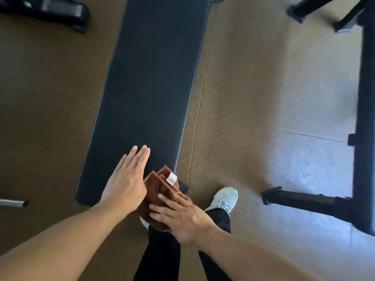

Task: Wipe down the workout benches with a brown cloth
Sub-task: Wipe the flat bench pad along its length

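at the lower middle of the frame, a folded brown microfibre cloth (160, 191) with a small white label sits between the person's two hands, over the near end of a long black padded workout bench (150, 82) that runs from the top centre down toward the lower middle. whether the cloth rests on the pad or is held just above its near right corner cannot be told.

the right hand (180, 218) lies on the nearer part of the cloth, its fingers (162, 209) slightly spread and mostly straight across the fabric; the thumb is hidden, so it is unclear whether it grips from beneath. the left hand (125, 183) is flat, palm down, just left of the cloth, its edge touching or almost touching the fabric. its fingers (140, 157) are straight and pressed close together, pointing up the bench pad.

below the hands, dark trouser legs (160, 258) and one pale sneaker (224, 198) stand on a speckled tan floor (243, 78). at the right edge of the frame a black metal frame (365, 118) of another piece of equipment stands on the floor, well apart from the bench, with bright light reflecting on the floor beside it. at the upper left lies a dark, blurred piece of equipment (50, 11), and at the left edge a short grey metal bar (13, 202) juts in.
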The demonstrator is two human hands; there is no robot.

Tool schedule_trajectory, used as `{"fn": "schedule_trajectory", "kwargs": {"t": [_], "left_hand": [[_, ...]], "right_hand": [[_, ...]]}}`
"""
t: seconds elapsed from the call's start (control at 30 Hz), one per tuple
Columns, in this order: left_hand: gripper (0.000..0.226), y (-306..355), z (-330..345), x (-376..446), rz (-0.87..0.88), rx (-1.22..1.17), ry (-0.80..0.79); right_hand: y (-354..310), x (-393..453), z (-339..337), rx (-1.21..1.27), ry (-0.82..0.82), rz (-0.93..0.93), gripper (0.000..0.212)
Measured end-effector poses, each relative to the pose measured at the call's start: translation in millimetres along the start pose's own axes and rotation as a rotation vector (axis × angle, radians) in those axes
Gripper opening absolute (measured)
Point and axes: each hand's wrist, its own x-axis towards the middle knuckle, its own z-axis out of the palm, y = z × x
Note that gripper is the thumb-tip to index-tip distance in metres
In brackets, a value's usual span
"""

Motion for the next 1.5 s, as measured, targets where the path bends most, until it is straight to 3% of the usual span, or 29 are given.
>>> {"fn": "schedule_trajectory", "kwargs": {"t": [0.13, 0.3, 0.37, 0.43, 0.5, 0.63, 0.77, 0.93, 1.07, 1.13, 1.2, 1.27, 1.33, 1.37, 1.5], "left_hand": [[0.071, 49, 6, 1, 0.051, -0.048, -0.034], [0.055, 109, 21, 10, 0.239, 0.083, -0.055], [0.054, 136, 34, 18, 0.276, 0.140, -0.183], [0.061, 172, 46, 24, 0.294, 0.157, -0.367], [0.071, 217, 60, 30, 0.305, 0.125, -0.499], [0.079, 319, 79, 41, 0.401, 0.128, -0.469], [0.055, 417, 91, 56, 0.572, 0.071, -0.378], [0.014, 524, 102, 54, 0.669, 0.152, -0.496], [0.021, 582, 117, 32, 0.665, 0.055, -0.602], [0.021, 600, 125, 25, 0.681, -0.016, -0.643], [0.023, 611, 133, 28, 0.701, -0.010, -0.660], [0.041, 613, 139, 43, 0.744, 0.170, -0.672], [0.067, 611, 142, 69, 0.830, 0.403, -0.623], [0.074, 612, 141, 85, 0.873, 0.471, -0.571], [0.080, 638, 134, 153, 1.020, 0.544, -0.358]], "right_hand": [[3, -34, 6, 0.321, 0.114, 0.164, 0.067], [22, -102, 12, 0.705, 0.356, 0.770, 0.077], [38, -130, 15, 0.913, 0.498, 1.022, 0.050], [55, -155, 21, 1.124, 0.694, 1.153, 0.023], [70, -184, 24, 1.225, 0.901, 1.167, 0.024], [103, -249, 5, 1.231, 1.152, 1.082, 0.029], [128, -304, -3, 1.208, 1.374, 1.058, 0.035], [148, -370, -8, 1.129, 1.837, 1.245, 0.038], [151, -419, -18, 0.723, 2.051, 1.448, 0.046], [159, -437, -15, 0.465, 2.015, 1.555, 0.049], [178, -451, -8, 0.431, 1.855, 1.681, 0.054], [208, -460, 7, 0.559, 1.450, 1.789, 0.066], [238, -459, 25, 0.632, 0.990, 1.767, 0.078], [250, -456, 33, 0.646, 0.863, 1.727, 0.081], [279, -443, 43, 0.535, 0.781, 1.739, 0.080]]}}
